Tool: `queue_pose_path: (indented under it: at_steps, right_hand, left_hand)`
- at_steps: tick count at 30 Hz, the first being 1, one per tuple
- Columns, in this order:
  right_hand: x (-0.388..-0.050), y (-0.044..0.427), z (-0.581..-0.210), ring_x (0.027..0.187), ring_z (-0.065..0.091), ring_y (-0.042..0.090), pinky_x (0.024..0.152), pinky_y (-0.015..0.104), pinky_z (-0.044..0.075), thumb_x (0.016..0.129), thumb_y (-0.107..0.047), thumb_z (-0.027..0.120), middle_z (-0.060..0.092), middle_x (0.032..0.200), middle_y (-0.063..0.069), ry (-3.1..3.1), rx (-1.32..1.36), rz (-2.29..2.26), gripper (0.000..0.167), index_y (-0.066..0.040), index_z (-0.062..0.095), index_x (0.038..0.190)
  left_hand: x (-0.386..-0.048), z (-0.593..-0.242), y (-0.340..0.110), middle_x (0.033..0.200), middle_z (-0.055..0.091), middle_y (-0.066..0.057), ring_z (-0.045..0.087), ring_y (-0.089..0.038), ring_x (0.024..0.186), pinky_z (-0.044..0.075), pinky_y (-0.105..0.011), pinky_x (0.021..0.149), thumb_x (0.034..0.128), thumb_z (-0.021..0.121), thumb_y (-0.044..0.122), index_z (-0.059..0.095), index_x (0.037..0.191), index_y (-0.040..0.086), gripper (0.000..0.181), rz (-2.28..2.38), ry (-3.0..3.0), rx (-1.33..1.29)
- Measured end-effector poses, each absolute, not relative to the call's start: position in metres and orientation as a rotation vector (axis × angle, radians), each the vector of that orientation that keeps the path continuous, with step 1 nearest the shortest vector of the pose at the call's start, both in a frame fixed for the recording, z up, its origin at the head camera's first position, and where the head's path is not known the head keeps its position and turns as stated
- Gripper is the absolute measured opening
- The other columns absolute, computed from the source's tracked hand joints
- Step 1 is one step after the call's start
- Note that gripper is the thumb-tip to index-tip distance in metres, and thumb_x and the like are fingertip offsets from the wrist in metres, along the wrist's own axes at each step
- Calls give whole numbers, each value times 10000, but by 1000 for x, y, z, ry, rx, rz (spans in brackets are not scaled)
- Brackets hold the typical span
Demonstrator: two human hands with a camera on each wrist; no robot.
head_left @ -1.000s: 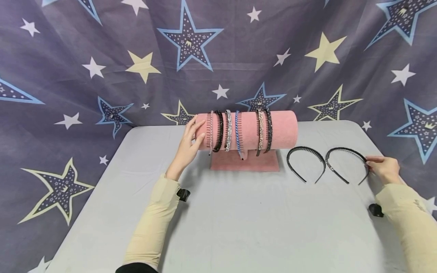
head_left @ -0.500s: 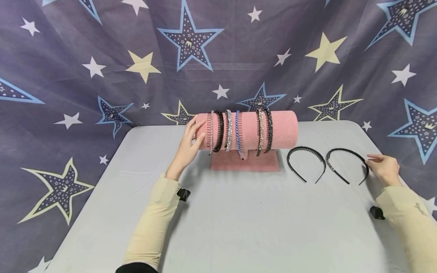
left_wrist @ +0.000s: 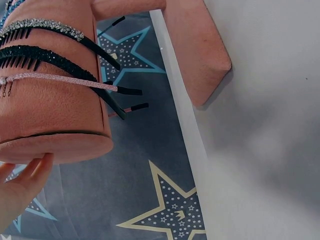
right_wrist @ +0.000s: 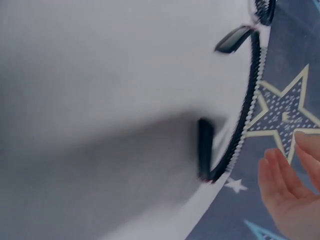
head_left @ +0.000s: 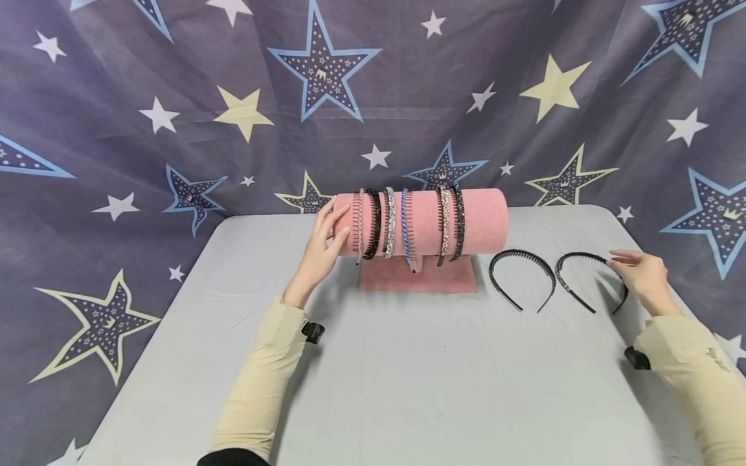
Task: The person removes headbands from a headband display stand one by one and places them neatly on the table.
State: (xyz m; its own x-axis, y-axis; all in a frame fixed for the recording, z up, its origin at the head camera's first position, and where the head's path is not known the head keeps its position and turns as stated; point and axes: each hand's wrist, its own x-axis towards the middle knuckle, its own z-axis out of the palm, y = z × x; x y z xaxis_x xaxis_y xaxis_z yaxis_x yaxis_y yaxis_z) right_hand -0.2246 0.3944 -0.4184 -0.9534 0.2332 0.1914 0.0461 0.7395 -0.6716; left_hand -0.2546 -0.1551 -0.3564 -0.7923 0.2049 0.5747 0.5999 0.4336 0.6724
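In the head view, a pink padded roll stand (head_left: 484,220) carries several headbands; among them are a pink one (head_left: 360,226), a silver glitter one (head_left: 390,223) and a blue one (head_left: 405,226). My left hand (head_left: 319,249) rests on the stand's left end, fingers extended; the left wrist view has its fingertips touching the flat end face (left_wrist: 75,147). Two dark headbands lie on the table at right. Above the outer one, a black headband with a sparkly side (head_left: 562,278), hovers my right hand (head_left: 644,278). Nothing shows between its thumb and fingers (right_wrist: 277,175).
The inner toothed black headband (head_left: 544,265) lies right of the stand's pink base (head_left: 416,281). A pale grey cloth covers the table (head_left: 443,388). Behind hangs a dark star-patterned curtain (head_left: 396,77), close to the table's back edge.
My right hand has left the outer headband's right side and moved up and left over its upper right. That headband lies nearly where it was. The left hand stays on the stand.
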Motion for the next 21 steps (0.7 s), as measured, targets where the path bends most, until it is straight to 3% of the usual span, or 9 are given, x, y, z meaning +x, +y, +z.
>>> queue_pose_path:
  at_steps: [5, 13, 21]
  right_hand:
    - [-228, 379, -411, 587, 388, -237, 529, 72, 363, 853, -229, 554, 506, 684, -364, -2655, -188, 1068, 379, 45, 578, 1115]
    - [-226, 341, -386, 649, 452, -235, 560, 22, 380, 862, -133, 545, 443, 732, -433, -2573, 58, 1187, 367, 130, 528, 1118]
    - [-220, 302, -366, 661, 487, -195, 594, 17, 393, 842, -115, 582, 521, 769, -338, -2496, 205, 1171, 317, 98, 576, 1077]
  left_hand:
    - [-254, -356, -156, 1440, 220, -59, 229, -205, 1301, 293, -395, 1023, 914, 471, 126, 438, 1292, 76, 383, -1319, -2285, -680]
    - [-255, -356, -155, 1436, 222, -85, 217, -212, 1306, 214, -422, 1056, 916, 470, 136, 437, 1294, 78, 385, -1307, -2279, -687]
    - [-255, -357, -155, 1434, 228, -84, 218, -206, 1306, 200, -409, 1064, 913, 470, 125, 442, 1287, 70, 379, -1300, -2277, -683]
